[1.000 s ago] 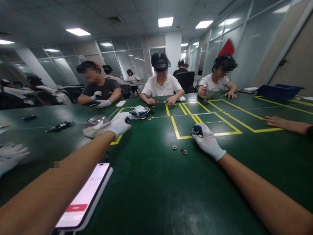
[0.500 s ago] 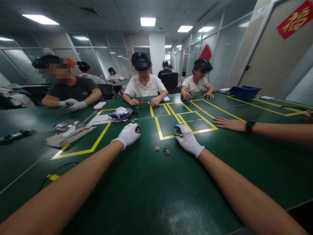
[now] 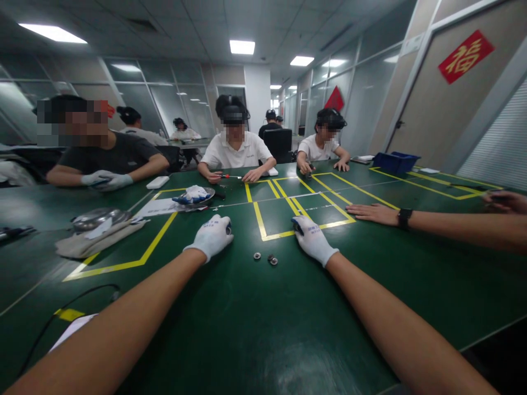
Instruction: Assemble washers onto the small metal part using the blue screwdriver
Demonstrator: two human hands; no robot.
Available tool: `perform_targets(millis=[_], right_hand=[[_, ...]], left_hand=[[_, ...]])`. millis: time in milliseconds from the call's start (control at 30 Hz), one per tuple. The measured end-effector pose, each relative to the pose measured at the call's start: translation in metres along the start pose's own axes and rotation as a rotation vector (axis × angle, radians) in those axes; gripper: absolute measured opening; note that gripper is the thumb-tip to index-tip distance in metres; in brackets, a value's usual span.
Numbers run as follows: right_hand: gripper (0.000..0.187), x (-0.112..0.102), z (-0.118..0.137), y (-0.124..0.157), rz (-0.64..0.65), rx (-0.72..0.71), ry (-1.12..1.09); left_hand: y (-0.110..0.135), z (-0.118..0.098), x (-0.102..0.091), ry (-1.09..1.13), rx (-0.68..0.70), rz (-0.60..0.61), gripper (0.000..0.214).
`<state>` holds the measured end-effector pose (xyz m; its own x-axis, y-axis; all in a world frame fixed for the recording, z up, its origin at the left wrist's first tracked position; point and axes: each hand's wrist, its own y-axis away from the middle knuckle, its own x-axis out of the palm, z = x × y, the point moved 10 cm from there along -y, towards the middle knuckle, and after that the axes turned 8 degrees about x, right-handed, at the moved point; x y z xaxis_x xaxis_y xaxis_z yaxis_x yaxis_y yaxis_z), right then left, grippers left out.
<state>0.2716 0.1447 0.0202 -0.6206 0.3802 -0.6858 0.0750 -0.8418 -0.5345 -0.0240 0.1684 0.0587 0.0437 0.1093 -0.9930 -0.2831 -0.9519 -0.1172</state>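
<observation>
My left hand (image 3: 211,237), in a white glove with blue-coated fingers, is closed near the middle of the green table (image 3: 247,318). A dark bit shows at its fingertips, too small to name. To the right, my right hand (image 3: 314,240), gloved alike, is curled at the front edge of a yellow tape outline (image 3: 284,235). Its fingers close round a small round metal part that they mostly hide. On the table between the hands lie a small metal disc (image 3: 257,256) and, just beside it, a metal piece with a round flange (image 3: 273,260).
At left are a metal bowl (image 3: 99,219), a cloth (image 3: 94,241), and a dish (image 3: 197,198) holding a glove. A cable (image 3: 37,340) runs near my left forearm. A co-worker's hand (image 3: 370,213) rests flat at right. A blue bin (image 3: 395,162) stands beyond; other people sit opposite.
The view has turned slightly to the right, so the scene sits further left. My right fingers now cover more of the round metal part. Both hands stay closed in about the same places.
</observation>
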Motion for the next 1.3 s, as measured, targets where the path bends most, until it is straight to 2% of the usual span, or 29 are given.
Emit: perform_targets(millis=[167,267,367,567,733,1067,1200,1300], right_hand=[[0.047,0.016,0.022,0.007,0.062,-0.093,0.015],[0.057,0.017,0.019,0.005,0.041,-0.074,0.026],[0.061,0.010,-0.001,-0.001,0.013,0.026,0.128],[0.040,-0.022,-0.056,-0.006,-0.026,0.253,0.338],[0.038,-0.044,-0.095,-0.011,-0.061,0.378,0.463],[0.031,-0.067,-0.142,-0.036,0.065,0.423,0.711],[0.033,-0.079,-0.147,-0.045,0.084,0.407,0.784],[0.033,-0.083,-0.139,-0.047,0.074,0.368,0.802]], left_hand=[[0.012,-0.012,0.014,0.053,-0.078,-0.150,0.034],[0.019,-0.016,0.022,0.118,-0.138,-0.222,0.032],[0.023,-0.019,0.024,0.152,-0.155,-0.248,0.030],[0.028,-0.022,0.021,0.210,-0.113,-0.252,0.029],[0.029,-0.022,0.021,0.225,-0.098,-0.259,0.030],[0.032,-0.027,0.021,0.217,-0.074,-0.280,0.027],[0.031,-0.026,0.024,0.213,-0.080,-0.281,0.027],[0.030,-0.026,0.025,0.215,-0.082,-0.276,0.027]])
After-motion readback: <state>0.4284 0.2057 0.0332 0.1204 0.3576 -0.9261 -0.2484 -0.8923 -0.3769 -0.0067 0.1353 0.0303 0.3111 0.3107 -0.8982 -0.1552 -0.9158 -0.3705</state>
